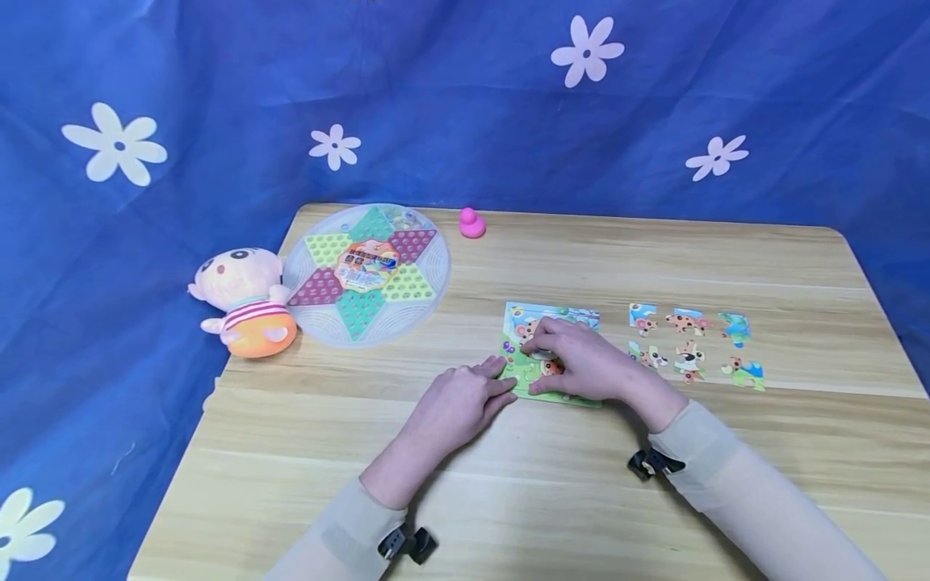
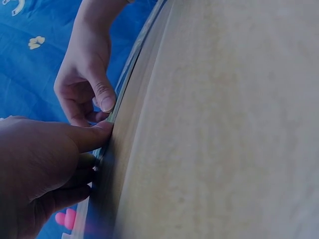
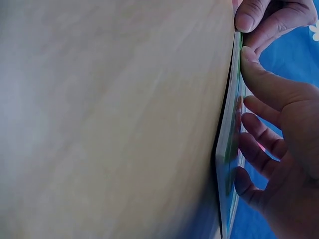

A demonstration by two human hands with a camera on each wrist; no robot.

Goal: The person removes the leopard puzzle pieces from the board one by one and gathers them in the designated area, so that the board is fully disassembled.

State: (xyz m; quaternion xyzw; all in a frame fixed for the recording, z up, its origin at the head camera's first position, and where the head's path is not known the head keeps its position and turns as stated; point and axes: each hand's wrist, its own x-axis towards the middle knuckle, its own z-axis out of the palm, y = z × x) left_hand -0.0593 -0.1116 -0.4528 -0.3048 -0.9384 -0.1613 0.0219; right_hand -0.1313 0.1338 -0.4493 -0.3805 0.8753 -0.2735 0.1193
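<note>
A puzzle board (image 1: 514,317) with a picture of cartoon animals lies on the table, partly covered by my hands. At its near-left corner my left hand (image 1: 459,403) touches the edge and surface, with fingers fairly straight. Over the middle of the board, my right hand (image 1: 584,359) rests its thumb and spread, bent fingertips on the picture. In the right wrist view, the fingers (image 3: 259,154) meet the board (image 3: 228,142) edge-on. No piece shows clearly between them; the palm hides part of the board. Loose puzzle pieces (image 1: 689,323) lie to its right in two rows.
A round Chinese checkers board (image 1: 407,315) lies at the back left, with a plush doll (image 1: 257,311) beside it at the table's left edge. A small pink toy (image 1: 471,224) stands near the back edge. Blue flowered cloth (image 1: 465,97) hangs behind the wooden table (image 1: 654,258).
</note>
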